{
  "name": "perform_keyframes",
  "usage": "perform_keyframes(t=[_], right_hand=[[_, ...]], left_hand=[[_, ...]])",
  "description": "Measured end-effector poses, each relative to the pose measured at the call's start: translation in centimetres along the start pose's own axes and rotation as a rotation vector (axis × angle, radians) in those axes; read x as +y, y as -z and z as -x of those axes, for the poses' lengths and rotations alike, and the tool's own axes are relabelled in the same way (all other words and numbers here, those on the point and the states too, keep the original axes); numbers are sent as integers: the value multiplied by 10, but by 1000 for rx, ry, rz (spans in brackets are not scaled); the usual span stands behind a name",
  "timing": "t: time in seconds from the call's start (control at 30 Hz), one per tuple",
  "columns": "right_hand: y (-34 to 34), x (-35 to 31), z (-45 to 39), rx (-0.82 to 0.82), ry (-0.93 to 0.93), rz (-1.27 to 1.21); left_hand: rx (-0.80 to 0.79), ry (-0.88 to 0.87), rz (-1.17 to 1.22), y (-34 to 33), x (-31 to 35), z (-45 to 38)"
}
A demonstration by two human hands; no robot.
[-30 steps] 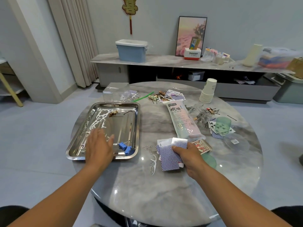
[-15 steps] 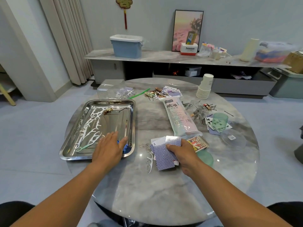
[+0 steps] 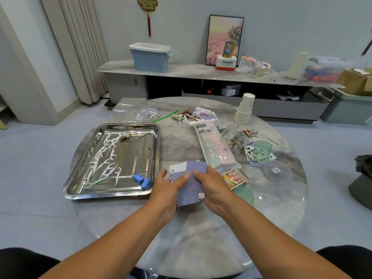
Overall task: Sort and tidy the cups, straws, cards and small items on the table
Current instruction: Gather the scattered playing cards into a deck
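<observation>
Cards: a loose, uneven stack of playing cards (image 3: 189, 186) with blue diamond-patterned backs, held between both hands just above the marble table (image 3: 201, 238); one white face card marked "A" sticks out at the stack's far left corner, and a white corner with a red mark shows at its near right edge.
Left hand: the left hand (image 3: 168, 188) grips the stack's left side, thumb lying across the top card, fingers curled under and out of sight.
Right hand: the right hand (image 3: 213, 187) holds the stack's right side, thumb on top near the left thumb, fingers wrapped round the edge.
Left of the grip: a steel tray (image 3: 80, 178) with white floss picks (image 3: 106, 158) spread in it and blue binder clips (image 3: 142, 181) in its corner nearest the left hand.
Right of the grip: a red printed card box (image 3: 234, 178), just beside the right hand, and a green lid (image 3: 244, 195) partly under the wrist.
Beyond the grip: a long straw packet (image 3: 214, 146), its near end close to the cards; farther right, a green cup (image 3: 261, 151) standing on scattered cards, and a stack of paper cups (image 3: 244, 109) well apart.
</observation>
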State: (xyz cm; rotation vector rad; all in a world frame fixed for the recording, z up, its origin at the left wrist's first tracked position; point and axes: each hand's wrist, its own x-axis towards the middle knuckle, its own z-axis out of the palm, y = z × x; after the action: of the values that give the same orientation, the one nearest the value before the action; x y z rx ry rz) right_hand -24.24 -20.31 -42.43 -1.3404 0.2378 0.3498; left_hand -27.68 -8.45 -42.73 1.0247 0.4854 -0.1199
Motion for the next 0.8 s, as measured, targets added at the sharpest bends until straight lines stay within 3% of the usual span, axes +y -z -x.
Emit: perform_keyframes(t=[0.17,0.23,0.3,0.37,0.43,0.57,0.8], right_hand=[[-3,-9,6,15,128,398],[6,-21,-7,123,250,620],[23,-34,-27,338,351,887],[45,-46,-49,496,320,1120],[60,-52,-69,510,198,1262],[58,-48,-95,430,23,1336],[5,-42,-105,399,111,1192]], left_hand=[[72,131,103,-6,1,-7],[92,141,104,-8,11,-11],[117,134,80,-8,29,-18],[151,96,54,-8,52,-25],[171,51,49,-7,74,-29],[163,27,108,1,106,-33],[90,25,277,1,139,-31]])
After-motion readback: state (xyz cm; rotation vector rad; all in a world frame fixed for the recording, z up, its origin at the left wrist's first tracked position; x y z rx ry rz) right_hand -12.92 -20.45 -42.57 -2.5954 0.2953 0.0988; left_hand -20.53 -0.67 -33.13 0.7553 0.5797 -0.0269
